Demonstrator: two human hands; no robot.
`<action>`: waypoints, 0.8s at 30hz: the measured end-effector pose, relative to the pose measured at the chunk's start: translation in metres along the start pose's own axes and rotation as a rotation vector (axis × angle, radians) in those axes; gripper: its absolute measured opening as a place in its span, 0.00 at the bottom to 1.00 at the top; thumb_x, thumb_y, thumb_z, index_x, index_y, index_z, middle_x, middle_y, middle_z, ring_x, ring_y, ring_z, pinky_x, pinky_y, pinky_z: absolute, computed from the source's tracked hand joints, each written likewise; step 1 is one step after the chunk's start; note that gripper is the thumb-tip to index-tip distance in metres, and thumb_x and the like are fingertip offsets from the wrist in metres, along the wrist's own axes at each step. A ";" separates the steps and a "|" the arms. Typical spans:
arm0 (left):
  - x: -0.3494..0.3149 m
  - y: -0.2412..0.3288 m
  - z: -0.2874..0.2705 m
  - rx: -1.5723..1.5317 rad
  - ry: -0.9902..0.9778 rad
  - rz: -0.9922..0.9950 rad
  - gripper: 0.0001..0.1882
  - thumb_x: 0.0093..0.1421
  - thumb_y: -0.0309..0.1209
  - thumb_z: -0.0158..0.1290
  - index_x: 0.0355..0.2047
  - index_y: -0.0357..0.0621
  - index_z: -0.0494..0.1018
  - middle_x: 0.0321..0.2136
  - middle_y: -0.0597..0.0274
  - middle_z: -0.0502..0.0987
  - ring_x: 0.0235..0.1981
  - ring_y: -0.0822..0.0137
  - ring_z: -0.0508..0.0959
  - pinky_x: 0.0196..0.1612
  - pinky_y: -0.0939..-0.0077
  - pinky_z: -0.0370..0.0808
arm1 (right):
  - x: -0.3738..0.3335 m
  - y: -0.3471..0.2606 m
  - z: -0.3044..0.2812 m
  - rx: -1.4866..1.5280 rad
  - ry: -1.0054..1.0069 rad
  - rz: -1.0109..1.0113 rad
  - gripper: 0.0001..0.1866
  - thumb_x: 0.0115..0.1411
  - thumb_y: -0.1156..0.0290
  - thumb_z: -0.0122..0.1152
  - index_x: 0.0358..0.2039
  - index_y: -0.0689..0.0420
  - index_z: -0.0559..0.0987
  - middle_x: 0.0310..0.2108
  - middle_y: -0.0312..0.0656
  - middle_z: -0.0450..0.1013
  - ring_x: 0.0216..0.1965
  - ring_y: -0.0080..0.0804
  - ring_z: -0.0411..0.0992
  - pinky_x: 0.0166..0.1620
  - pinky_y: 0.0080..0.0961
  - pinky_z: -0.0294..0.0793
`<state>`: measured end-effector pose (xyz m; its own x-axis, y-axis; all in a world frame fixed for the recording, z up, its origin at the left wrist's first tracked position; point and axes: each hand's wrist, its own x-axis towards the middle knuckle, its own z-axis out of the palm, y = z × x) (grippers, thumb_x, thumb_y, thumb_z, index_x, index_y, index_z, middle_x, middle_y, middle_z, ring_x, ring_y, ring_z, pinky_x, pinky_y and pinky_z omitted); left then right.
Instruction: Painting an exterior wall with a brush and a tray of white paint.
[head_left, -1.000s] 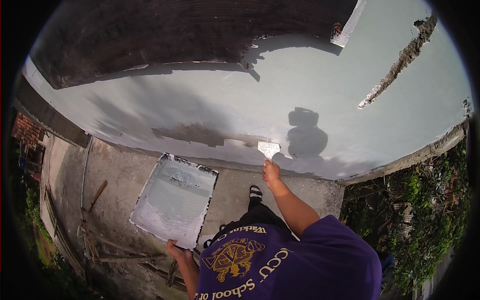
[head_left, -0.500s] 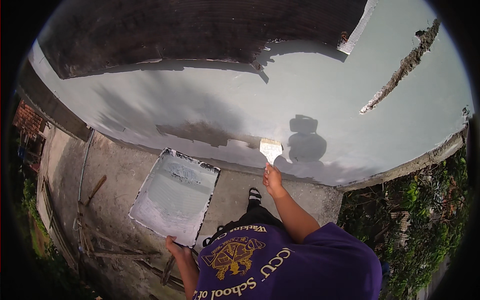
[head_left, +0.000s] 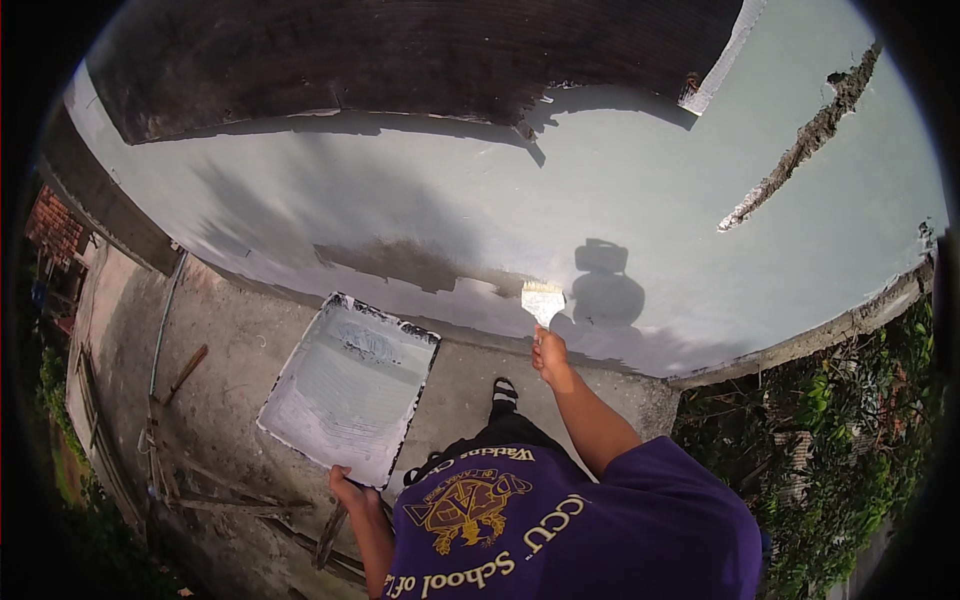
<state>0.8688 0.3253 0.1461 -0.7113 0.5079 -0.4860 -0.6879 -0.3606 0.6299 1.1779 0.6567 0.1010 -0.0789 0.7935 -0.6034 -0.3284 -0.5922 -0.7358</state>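
Note:
My right hand [head_left: 549, 354] is closed around the handle of a wide paintbrush [head_left: 543, 302], whose pale bristles meet the lower part of the wall [head_left: 420, 190]. Pale grey-white paint coats most of that wall, while a dark bare patch [head_left: 390, 262] shows just left of the brush. Low on the left, my left hand [head_left: 349, 490] grips the near edge of a paint tray [head_left: 345, 385], thumb over the rim. The tray is smeared with whitish paint, and darker marks show near its far end.
A dark brown panel [head_left: 400, 60] with a ragged lower edge covers the upper wall. A rough crack [head_left: 810, 145] cuts the wall at right. Wooden poles [head_left: 240, 508] lie on the concrete floor [head_left: 235, 330] at left. Green plants [head_left: 810, 430] grow beyond the right edge.
The view has shifted slightly. The brush stays at nearly the same place on the wall, and the tray is still held in my left hand.

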 end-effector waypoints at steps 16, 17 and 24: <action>0.000 -0.004 -0.009 -0.024 -0.032 0.014 0.37 0.39 0.29 0.43 0.55 0.35 0.61 0.50 0.49 0.68 0.52 0.47 0.69 0.56 0.52 0.68 | 0.026 -0.012 0.005 0.049 0.089 0.176 0.13 0.61 0.58 0.52 0.25 0.50 0.65 0.11 0.29 0.53 0.08 0.21 0.46 0.13 0.20 0.43; -0.001 -0.002 -0.010 -0.023 -0.026 0.017 0.37 0.39 0.29 0.43 0.55 0.35 0.61 0.50 0.49 0.68 0.52 0.47 0.69 0.56 0.52 0.68 | 0.022 -0.017 0.011 0.081 0.053 0.083 0.12 0.61 0.59 0.53 0.25 0.49 0.65 0.12 0.29 0.54 0.09 0.21 0.46 0.13 0.20 0.43; -0.009 0.001 0.000 -0.048 0.005 0.025 0.37 0.39 0.29 0.44 0.55 0.33 0.61 0.50 0.49 0.69 0.51 0.47 0.69 0.56 0.54 0.68 | -0.007 0.013 -0.004 -0.004 -0.055 0.164 0.12 0.60 0.61 0.53 0.24 0.50 0.64 0.12 0.29 0.54 0.10 0.20 0.47 0.13 0.20 0.44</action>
<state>0.8745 0.3210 0.1510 -0.7289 0.4943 -0.4737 -0.6760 -0.4106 0.6119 1.1780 0.6432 0.0942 -0.1824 0.6925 -0.6979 -0.3033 -0.7149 -0.6300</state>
